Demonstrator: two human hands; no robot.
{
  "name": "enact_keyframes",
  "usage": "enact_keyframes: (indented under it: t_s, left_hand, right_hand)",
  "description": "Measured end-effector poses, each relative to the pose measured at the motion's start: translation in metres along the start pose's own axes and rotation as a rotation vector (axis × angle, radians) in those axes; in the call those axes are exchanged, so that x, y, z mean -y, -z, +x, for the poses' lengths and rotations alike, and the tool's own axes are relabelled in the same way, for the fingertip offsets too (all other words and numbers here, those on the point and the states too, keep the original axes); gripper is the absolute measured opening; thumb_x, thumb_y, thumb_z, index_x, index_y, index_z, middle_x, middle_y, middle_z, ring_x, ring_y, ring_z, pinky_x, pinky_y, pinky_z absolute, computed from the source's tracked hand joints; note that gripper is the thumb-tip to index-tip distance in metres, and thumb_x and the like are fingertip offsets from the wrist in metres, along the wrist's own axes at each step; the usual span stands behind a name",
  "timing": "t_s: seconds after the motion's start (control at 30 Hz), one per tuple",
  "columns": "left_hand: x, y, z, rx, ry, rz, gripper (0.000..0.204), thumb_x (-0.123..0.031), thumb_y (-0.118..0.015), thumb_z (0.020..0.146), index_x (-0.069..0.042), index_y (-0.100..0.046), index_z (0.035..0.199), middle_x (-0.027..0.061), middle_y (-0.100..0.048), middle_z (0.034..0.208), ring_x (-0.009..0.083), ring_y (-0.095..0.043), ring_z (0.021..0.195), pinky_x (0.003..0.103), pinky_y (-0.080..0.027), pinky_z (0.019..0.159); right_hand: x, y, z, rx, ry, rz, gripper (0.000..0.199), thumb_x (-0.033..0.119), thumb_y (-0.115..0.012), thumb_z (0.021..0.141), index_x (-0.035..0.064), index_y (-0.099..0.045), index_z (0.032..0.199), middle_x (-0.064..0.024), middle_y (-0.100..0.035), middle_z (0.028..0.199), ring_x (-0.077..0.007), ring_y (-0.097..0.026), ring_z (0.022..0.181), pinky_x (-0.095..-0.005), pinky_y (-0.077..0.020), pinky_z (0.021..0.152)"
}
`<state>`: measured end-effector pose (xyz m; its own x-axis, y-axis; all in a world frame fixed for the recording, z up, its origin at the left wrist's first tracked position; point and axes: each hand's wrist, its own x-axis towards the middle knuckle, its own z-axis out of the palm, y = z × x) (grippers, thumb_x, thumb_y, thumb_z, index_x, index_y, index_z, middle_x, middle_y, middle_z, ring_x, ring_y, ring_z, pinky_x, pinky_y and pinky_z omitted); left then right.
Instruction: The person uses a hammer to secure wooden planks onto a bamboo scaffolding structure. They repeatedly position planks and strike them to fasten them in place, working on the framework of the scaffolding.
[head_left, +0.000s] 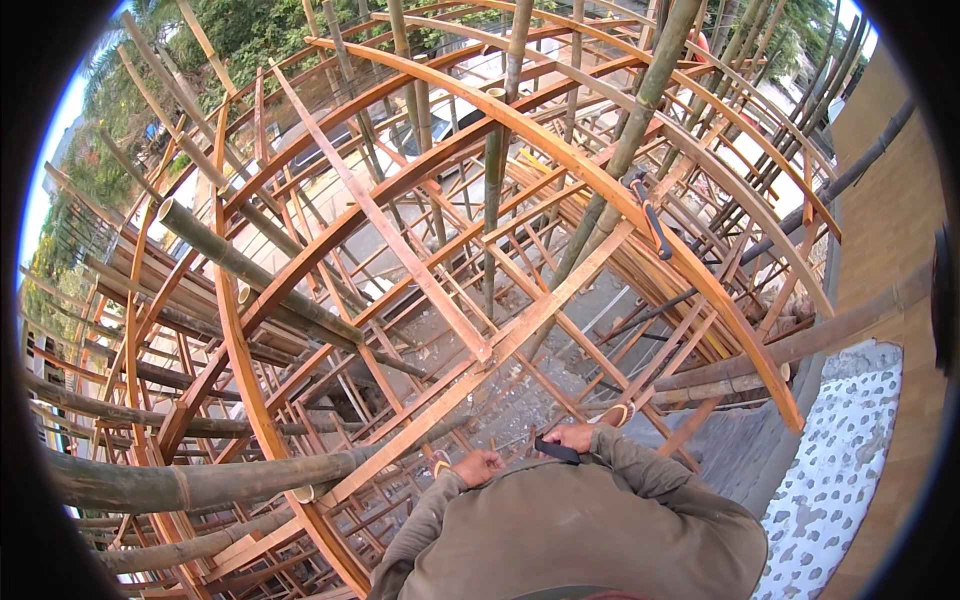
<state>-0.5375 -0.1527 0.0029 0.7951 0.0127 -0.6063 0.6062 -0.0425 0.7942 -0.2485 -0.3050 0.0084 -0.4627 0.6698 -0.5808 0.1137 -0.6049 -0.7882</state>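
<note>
Close in front of my body, my left hand [480, 467] is curled closed; whatever its fingers hold, if anything, is too small to make out. Just right of it, my right hand [572, 437] grips a flat black object [556, 450], whose kind I cannot tell. Both hands are at waist height against my brown-grey shirt [590, 520]. Farther off to the right, a hammer [652, 218] with an orange and black handle rests on a curved wooden beam [590, 180]. Neither hand touches it.
A flat wooden plank [410, 450] crosses diagonally before me, joined by a reddish timber strip [380, 210]. Thick bamboo poles [200, 480] run in from the left. Far below lies the grey ground [430, 330]. A tan wall [890, 180] and a white-spotted surface [835, 470] stand at right.
</note>
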Motion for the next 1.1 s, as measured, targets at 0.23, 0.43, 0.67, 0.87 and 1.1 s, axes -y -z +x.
enact_keyframes:
  t_s: [0.23, 0.43, 0.67, 0.87, 1.1]
  left_hand:
    - [-0.029, 0.005, -0.004, -0.041, -0.163, 0.07, 0.019, -0.017, -0.077, 0.084, -0.005, -0.072, 0.099, 0.0026, -0.071, 0.085, 0.0134, -0.064, 0.078, 0.031, -0.052, 0.071]
    - [-0.032, 0.003, 0.0, -0.173, -0.256, 0.366, 0.025, -0.019, -0.074, 0.079, -0.003, -0.073, 0.099, 0.0161, -0.074, 0.09, 0.033, -0.071, 0.087, 0.042, -0.055, 0.077]
    - [-0.037, 0.001, -0.002, -0.157, -0.236, 0.513, 0.024, -0.013, -0.068, 0.075, -0.003, -0.074, 0.096, 0.023, -0.072, 0.09, 0.0379, -0.072, 0.091, 0.045, -0.056, 0.08]
    - [-0.043, -0.01, -0.016, -0.232, -0.29, 0.504, 0.023, -0.008, -0.064, 0.077, -0.004, -0.072, 0.098, 0.023, -0.071, 0.093, 0.0391, -0.07, 0.094, 0.047, -0.056, 0.079]
    - [-0.034, -0.019, -0.024, -0.337, -0.421, 0.548, 0.024, -0.012, -0.059, 0.083, -0.005, -0.067, 0.105, 0.0186, -0.069, 0.1, 0.0394, -0.068, 0.094, 0.049, -0.055, 0.077]
  right_hand:
    - [0.003, -0.005, 0.004, 0.048, -0.076, 0.099, 0.022, 0.016, -0.068, 0.095, 0.0031, -0.072, 0.113, 0.0035, -0.071, 0.102, -0.0048, -0.061, 0.092, -0.0257, -0.0504, 0.078]
    - [0.011, 0.001, 0.016, -0.008, 0.006, -0.277, 0.022, 0.009, -0.062, 0.086, 0.0019, -0.072, 0.105, -0.003, -0.071, 0.094, -0.0126, -0.062, 0.087, -0.0337, -0.0503, 0.075]
    - [0.021, -0.009, 0.022, -0.102, 0.022, -0.409, 0.014, 0.012, -0.063, 0.085, 0.0009, -0.069, 0.091, -0.0167, -0.071, 0.096, -0.0237, -0.066, 0.087, -0.0398, -0.0511, 0.075]
    - [0.036, -0.018, 0.013, -0.202, 0.16, -0.652, 0.018, 0.017, -0.064, 0.088, 0.0027, -0.072, 0.094, -0.0167, -0.073, 0.087, -0.0324, -0.072, 0.082, -0.0437, -0.0534, 0.074]
    - [0.066, -0.028, -0.001, -0.234, 0.148, -0.846, 0.019, 0.018, -0.064, 0.088, 0.0023, -0.072, 0.094, -0.0232, -0.071, 0.087, -0.0439, -0.069, 0.09, -0.0495, -0.0535, 0.076]
